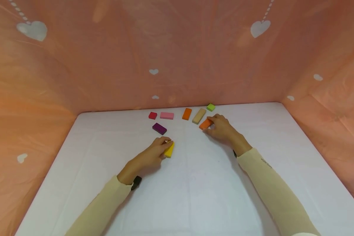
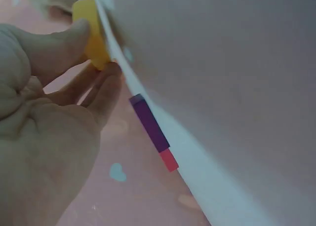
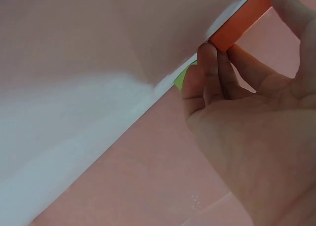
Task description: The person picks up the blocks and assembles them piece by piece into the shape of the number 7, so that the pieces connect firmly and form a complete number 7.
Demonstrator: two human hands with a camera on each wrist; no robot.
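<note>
Between thumb and fingers, my left hand [image 1: 154,152] pinches a yellow block [image 1: 169,150] by its sides near the middle of the white table. The left wrist view shows the thumb on one face of the yellow block [image 2: 92,33]. My right hand [image 1: 222,129], farther back and to the right, grips an orange block [image 1: 206,124] at its two ends. A beige block [image 1: 199,116] lies just left of that orange block. Beyond the left hand lies a purple block [image 1: 159,128]. A small green block [image 1: 210,107] sits behind the right hand.
Toward the back of the table [image 1: 194,196] lie a small red block [image 1: 152,115], a pink block [image 1: 167,115] and a second orange block [image 1: 187,114]. An orange-pink curtain [image 1: 177,49] with white hearts stands behind the table and along both sides.
</note>
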